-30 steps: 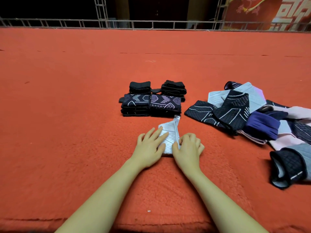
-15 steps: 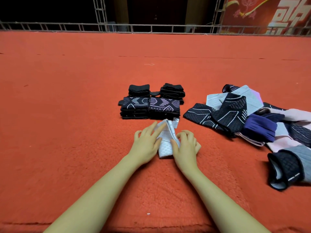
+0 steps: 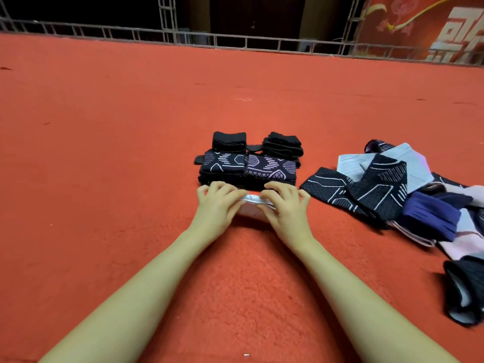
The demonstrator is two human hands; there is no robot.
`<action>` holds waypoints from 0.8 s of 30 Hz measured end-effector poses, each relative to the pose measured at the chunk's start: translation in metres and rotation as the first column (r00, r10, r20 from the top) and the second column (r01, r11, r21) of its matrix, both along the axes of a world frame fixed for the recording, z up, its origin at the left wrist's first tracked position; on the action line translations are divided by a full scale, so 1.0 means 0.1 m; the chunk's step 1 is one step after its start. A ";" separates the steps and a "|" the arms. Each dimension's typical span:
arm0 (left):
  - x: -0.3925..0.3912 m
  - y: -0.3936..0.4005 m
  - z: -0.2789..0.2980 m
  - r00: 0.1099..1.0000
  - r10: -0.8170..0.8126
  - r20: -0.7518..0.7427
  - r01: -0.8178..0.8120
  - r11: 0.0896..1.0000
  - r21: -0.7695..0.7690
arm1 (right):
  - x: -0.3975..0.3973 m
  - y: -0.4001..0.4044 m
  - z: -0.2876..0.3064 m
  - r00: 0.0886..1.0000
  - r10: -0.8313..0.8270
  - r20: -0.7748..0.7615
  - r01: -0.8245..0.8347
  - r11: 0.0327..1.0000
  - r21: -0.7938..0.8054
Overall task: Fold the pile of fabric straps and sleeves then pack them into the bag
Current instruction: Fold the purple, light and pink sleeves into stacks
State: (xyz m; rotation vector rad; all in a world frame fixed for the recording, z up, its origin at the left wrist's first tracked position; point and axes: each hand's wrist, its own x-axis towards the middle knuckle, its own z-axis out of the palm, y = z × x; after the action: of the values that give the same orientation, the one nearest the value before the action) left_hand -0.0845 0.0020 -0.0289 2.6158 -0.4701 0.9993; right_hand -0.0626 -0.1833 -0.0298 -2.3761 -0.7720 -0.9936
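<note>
Single head-worn view, forward and down, close above the red carpet (image 3: 131, 179)

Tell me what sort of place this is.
Probably a stage or event hall floor: wide red carpet, a metal truss along its far edge, and a red banner with large characters behind.

Carpet (image 3: 131, 153): red, fuzzy, matt. Folded stacks (image 3: 247, 166): black knit cloth, printed. Sleeve (image 3: 252, 203): pale quilted fabric. Railing (image 3: 235, 40): metal.
</note>
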 end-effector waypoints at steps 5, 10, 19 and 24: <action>0.00 0.09 -0.07 0.990 0.045 0.132 -0.040 0.998 -0.043 | 0.11 0.03 -0.09 0.999 -0.018 -0.038 0.015 0.997 -0.079; 0.13 0.26 0.01 0.960 0.103 0.260 -0.105 0.994 -0.008 | 0.36 0.19 0.08 0.993 0.014 0.116 -0.002 0.995 -0.103; 0.22 0.65 -0.23 0.953 0.149 0.263 -0.190 0.972 0.138 | 0.52 0.59 -0.18 0.993 0.078 0.087 -0.067 0.991 -0.115; 0.15 0.67 -0.33 0.992 0.073 -0.102 -0.059 0.989 0.137 | 0.48 0.57 -0.34 0.972 0.151 -0.181 -0.182 0.969 -0.170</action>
State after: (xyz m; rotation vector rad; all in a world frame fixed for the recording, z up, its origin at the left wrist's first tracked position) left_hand -0.0698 0.0694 -0.0622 2.8048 -0.4415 0.8694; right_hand -0.0145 -0.1268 -0.0634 -2.4628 -1.0193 -0.6696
